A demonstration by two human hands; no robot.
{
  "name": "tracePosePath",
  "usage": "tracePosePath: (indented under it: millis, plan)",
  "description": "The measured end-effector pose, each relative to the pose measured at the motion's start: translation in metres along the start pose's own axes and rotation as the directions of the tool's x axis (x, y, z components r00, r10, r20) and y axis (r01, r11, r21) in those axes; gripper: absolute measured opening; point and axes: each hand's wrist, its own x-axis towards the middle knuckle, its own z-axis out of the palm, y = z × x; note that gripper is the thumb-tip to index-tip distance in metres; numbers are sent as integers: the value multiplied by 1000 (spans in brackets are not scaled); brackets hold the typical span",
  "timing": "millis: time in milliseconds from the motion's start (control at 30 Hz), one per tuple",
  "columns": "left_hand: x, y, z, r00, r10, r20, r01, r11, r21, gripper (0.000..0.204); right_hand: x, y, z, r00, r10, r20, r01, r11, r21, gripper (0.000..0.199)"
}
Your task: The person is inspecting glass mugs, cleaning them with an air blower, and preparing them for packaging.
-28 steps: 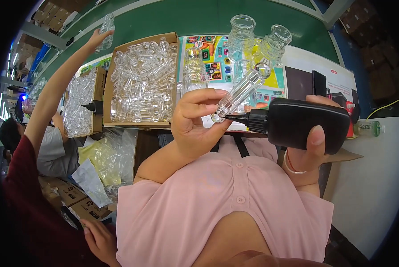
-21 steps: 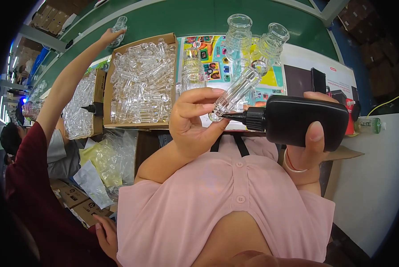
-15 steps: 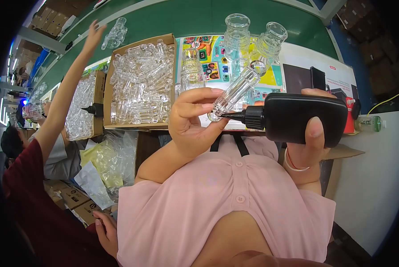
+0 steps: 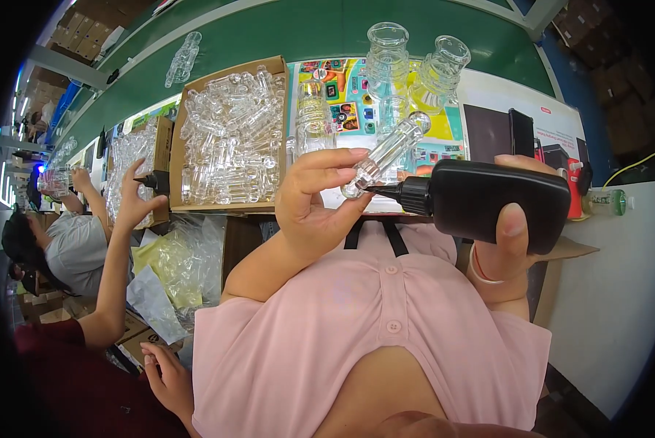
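Observation:
Between the fingertips of my left hand (image 4: 316,193) is a clear, ridged glass-like rod (image 4: 391,155) with rounded ends, tilted up to the right. My right hand (image 4: 513,233) is wrapped round a black squeeze bottle (image 4: 499,197) lying sideways. The bottle's pointed nozzle (image 4: 386,191) touches or nearly touches the rod's lower end; whether liquid comes out cannot be seen. Beyond my hands, two clear flared glass-like vessels (image 4: 388,62) stand on a colourful printed sheet (image 4: 353,95), beside a clear ribbed cylinder (image 4: 314,120).
A cardboard box (image 4: 286,95) full of similar clear rods stands left of my hands. Left of it, a co-worker's hand (image 4: 134,204) is at a small black bottle (image 4: 158,181) by a second box. A dark phone-like slab (image 4: 521,131) and a red object (image 4: 575,179) lie at the right.
The co-worker's raised arm has come down from the back table to the small black bottle, leaving a clear piece behind. My hands, the rod and the squeeze bottle have barely shifted.

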Motion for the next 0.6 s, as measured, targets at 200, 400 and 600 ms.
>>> tracePosePath:
  millis: [200,400,600]
  plan:
    - [2,2,-2,1000,1,11,-2,992,125,39,-3,1,-7,984,-164,64,173,966,-194,38]
    - [4,4,-2,998,-41,37,34,984,175,39,-4,-5,-12,912,-274,304,332,930,-160,40]
    - [5,5,-3,995,-61,75,42,974,224,37,-10,-1,-8,833,-415,366,449,893,-11,50]
